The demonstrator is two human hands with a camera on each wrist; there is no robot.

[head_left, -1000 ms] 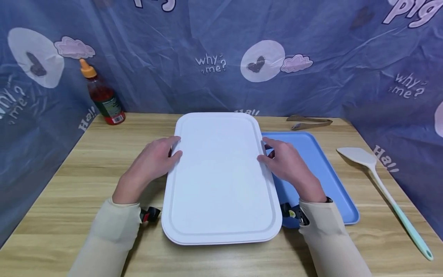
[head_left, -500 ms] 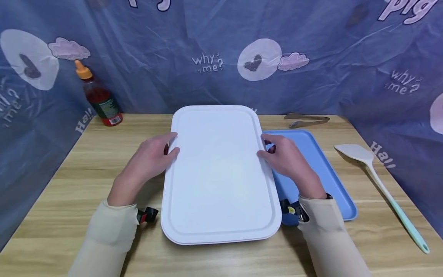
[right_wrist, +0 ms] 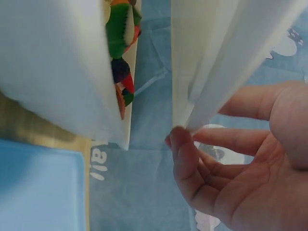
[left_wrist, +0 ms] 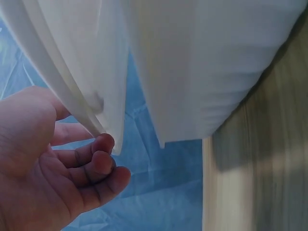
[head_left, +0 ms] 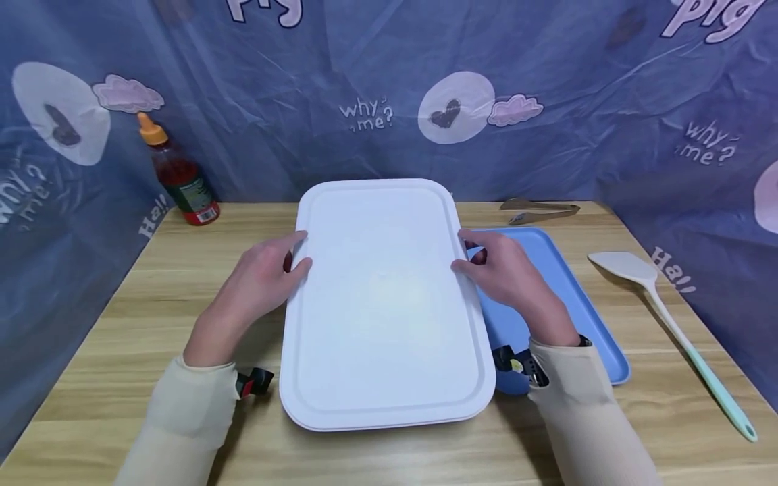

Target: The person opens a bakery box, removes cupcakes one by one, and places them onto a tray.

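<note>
A white lid [head_left: 383,304] is held by both hands, its far edge raised. My left hand [head_left: 252,290] pinches its left edge, thumb on top; my right hand [head_left: 507,280] pinches the right edge likewise. In the left wrist view, the left hand [left_wrist: 62,159] curls its fingers under the lid [left_wrist: 86,62], and a gap parts it from a white box [left_wrist: 192,72]. The right wrist view shows the right hand [right_wrist: 260,154] at the lid's edge [right_wrist: 216,62], and colourful items [right_wrist: 120,31] inside the box [right_wrist: 62,67]. From above, the lid hides the box.
A blue tray [head_left: 547,290] lies at the right, partly under the right forearm. Metal tongs [head_left: 537,212] lie behind it, and a spatula [head_left: 668,314] with a green handle is farther right. A red sauce bottle [head_left: 185,185] stands at the back left against the blue cloth [head_left: 273,101].
The lid's far edge has risen and shows higher in the head view, while its near edge stays about in place. Both hands have moved slightly up with it, still gripping its sides.
</note>
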